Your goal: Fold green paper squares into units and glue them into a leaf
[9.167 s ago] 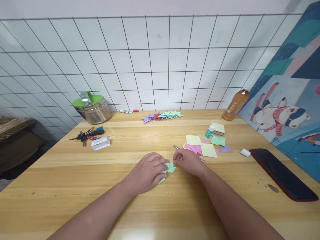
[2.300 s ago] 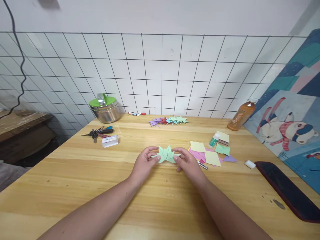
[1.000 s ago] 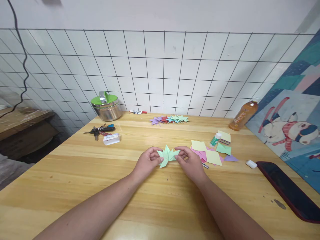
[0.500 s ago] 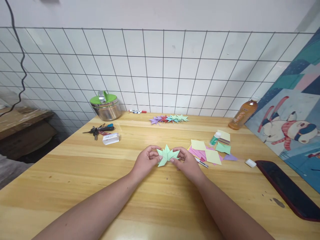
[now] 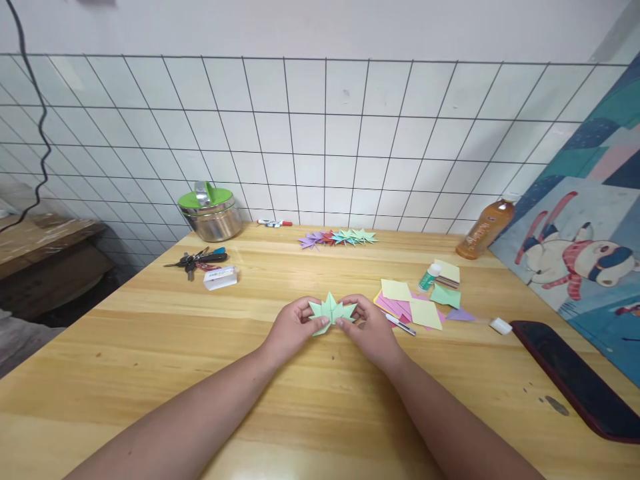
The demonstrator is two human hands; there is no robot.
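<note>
A pale green origami leaf (image 5: 331,309) with several pointed tips is held between both hands above the wooden table (image 5: 210,387). My left hand (image 5: 295,328) pinches its left side, with the thumb on the front face. On the other side, my right hand (image 5: 370,329) grips it the same way, thumb near the centre fold. The fingers behind the paper are partly hidden. Close to my right hand lie a pen (image 5: 401,325) and a loose pile of coloured paper squares (image 5: 426,315).
By the wall sits a row of folded paper leaves (image 5: 337,238). Further left are a marker (image 5: 275,223), a green-lidded steel pot (image 5: 213,213), keys (image 5: 197,260) and a small white box (image 5: 221,277). To the right are a glue stick (image 5: 429,277), a bottle (image 5: 485,229), a white cap (image 5: 501,326) and a phone (image 5: 575,377).
Both thumbs have shifted closer together at the middle of the green paper leaf, and the leaf sits slightly further left. Everything else on the table stays where it was.
</note>
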